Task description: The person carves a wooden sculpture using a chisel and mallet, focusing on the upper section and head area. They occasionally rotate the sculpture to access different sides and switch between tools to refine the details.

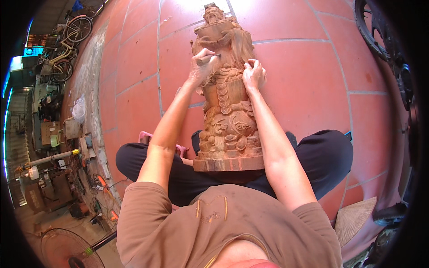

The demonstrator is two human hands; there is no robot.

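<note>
A carved brown wooden statue [228, 107] of a bearded figure lies lengthwise in front of me. Its head points away, and its flat base is between my crossed legs. My left hand [201, 67] is closed around a short tool with a brown, rounded handle [206, 59]. The tool's dark end meets the carving near the figure's middle; its exact kind is unclear. On the other side, my right hand [254, 75] touches the statue's right edge with fingers curled together. Whatever those fingers may pinch is hidden.
Red tiled floor [295, 85] surrounds the statue. Bicycles [67, 49] stand at the far left, above assorted tools and cables. A fan [71, 250] is at the lower left. On the right are a motorbike's wheel [374, 31] and a conical straw hat [356, 219].
</note>
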